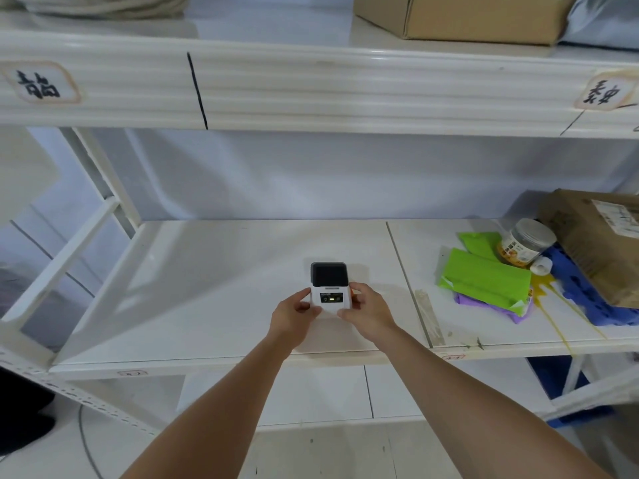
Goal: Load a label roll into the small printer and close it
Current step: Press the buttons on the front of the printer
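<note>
The printer (329,288) sat mid-shelf (207,288), nearer the front edge, its lid apparently shut and no roll in view. Your left hand (296,314) and right hand (366,311) gripped its sides. You did well to steady the base while finding the lid catch.

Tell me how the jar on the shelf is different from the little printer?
The jar lies tipped over on its side at the right of the shelf, while the printer sits in the middle. Nobody touches the jar; the left hand and right hand hold the printer. The jar is round with an orange label; the printer is boxy, white with a dark lid. Both rest on the same shelf.
</note>
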